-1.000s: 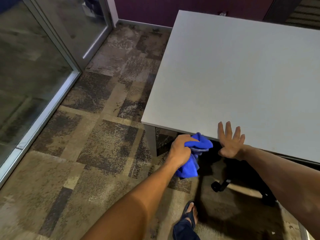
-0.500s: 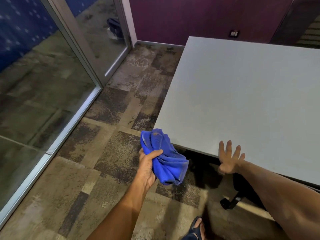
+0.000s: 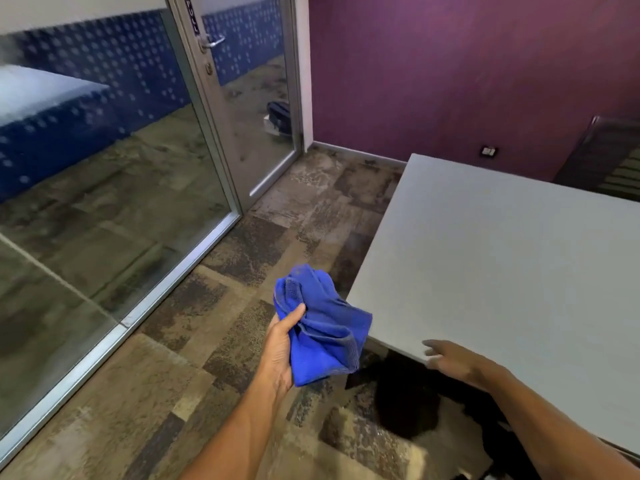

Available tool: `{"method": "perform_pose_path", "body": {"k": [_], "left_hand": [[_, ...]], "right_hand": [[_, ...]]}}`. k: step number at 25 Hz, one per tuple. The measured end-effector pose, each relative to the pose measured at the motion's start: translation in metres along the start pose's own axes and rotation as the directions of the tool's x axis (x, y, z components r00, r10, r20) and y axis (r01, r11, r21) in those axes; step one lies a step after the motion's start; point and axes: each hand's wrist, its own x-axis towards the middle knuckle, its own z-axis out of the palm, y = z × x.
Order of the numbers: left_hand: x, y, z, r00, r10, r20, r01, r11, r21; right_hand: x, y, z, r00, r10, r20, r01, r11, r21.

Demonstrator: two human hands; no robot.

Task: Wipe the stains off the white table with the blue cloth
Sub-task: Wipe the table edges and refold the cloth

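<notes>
The white table (image 3: 502, 265) fills the right side of the head view, its near left corner by my hands. I see no distinct stains on its top. My left hand (image 3: 282, 348) grips the bunched blue cloth (image 3: 320, 327), held in the air over the carpet just left of the table's corner. My right hand (image 3: 450, 362) hovers at the table's near edge, blurred, fingers loosely spread and pointing left, with nothing in it.
Patterned carpet floor (image 3: 207, 341) lies to the left and in front. A glass wall (image 3: 86, 202) and a glass door (image 3: 242, 109) stand at the left. A purple wall (image 3: 450, 71) with a socket (image 3: 488, 151) is behind the table. Dark chair parts sit under the table (image 3: 408, 410).
The view has tilted up and left. My left hand turned palm-up with the cloth, beside the table corner. My right hand turned from raised and spread to lying low at the table's edge.
</notes>
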Motion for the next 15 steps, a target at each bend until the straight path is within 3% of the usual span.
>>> {"method": "perform_pose_path", "body": {"k": [2,4,7,8,10,11,12,13,14,15], "left_hand": [[-0.002,0.023,-0.009,0.999,0.000,0.044,-0.001,1.000,0.030],[-0.006,0.046,-0.020,0.995,0.010,0.099,-0.019,0.996,0.090],[-0.016,0.084,-0.038,0.992,0.008,0.126,-0.042,0.960,0.276],[-0.018,0.096,-0.047,0.991,0.008,0.134,-0.054,0.936,0.347],[-0.023,0.122,-0.062,0.991,0.018,0.136,-0.095,0.807,0.583],[-0.025,0.135,-0.066,0.987,0.058,0.148,-0.152,0.612,0.776],[-0.025,0.147,-0.070,0.977,0.105,0.187,-0.210,0.291,0.933],[-0.026,0.159,-0.072,0.961,0.132,0.243,-0.233,-0.087,0.969],[-0.028,0.169,-0.071,0.952,0.142,0.271,-0.200,-0.381,0.903],[-0.028,0.179,-0.072,0.950,0.145,0.277,-0.160,-0.535,0.830]], "right_hand": [[-0.009,-0.059,0.008,0.978,-0.104,-0.183,0.152,0.950,0.273],[-0.021,-0.118,0.019,0.953,-0.124,-0.276,0.262,0.794,0.549],[-0.036,-0.192,0.046,0.956,-0.162,-0.246,0.293,0.430,0.854],[-0.039,-0.212,0.059,0.960,-0.172,-0.223,0.272,0.362,0.892],[-0.041,-0.241,0.087,0.966,-0.195,-0.170,0.232,0.362,0.903],[-0.040,-0.251,0.101,0.967,-0.199,-0.156,0.225,0.392,0.892],[-0.037,-0.259,0.113,0.969,-0.196,-0.149,0.220,0.413,0.884],[-0.034,-0.263,0.123,0.971,-0.191,-0.144,0.215,0.431,0.876],[-0.032,-0.267,0.131,0.972,-0.186,-0.147,0.218,0.459,0.861],[-0.030,-0.272,0.138,0.972,-0.177,-0.155,0.223,0.484,0.846]]}}
